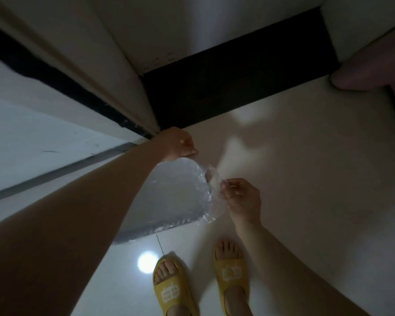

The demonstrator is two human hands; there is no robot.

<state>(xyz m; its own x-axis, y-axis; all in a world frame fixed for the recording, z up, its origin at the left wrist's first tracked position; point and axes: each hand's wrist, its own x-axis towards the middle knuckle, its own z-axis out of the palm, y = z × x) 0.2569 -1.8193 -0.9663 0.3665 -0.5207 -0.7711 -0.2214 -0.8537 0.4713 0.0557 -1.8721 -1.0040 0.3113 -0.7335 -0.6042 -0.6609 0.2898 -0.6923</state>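
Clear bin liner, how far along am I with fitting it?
Done: the clear liner already wraps the near rim of the grey bin. In hand: left hand holds it at the far edge, right hand pinches a loose flap. Left: that flap probably needs pulling down over the rim.

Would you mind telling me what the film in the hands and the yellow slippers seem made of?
Film: thin clear plastic, glossy; it crinkles and shows grey beneath. Slippers: probably moulded foam or rubber, matte, thick and seamless.

No legible text or labels
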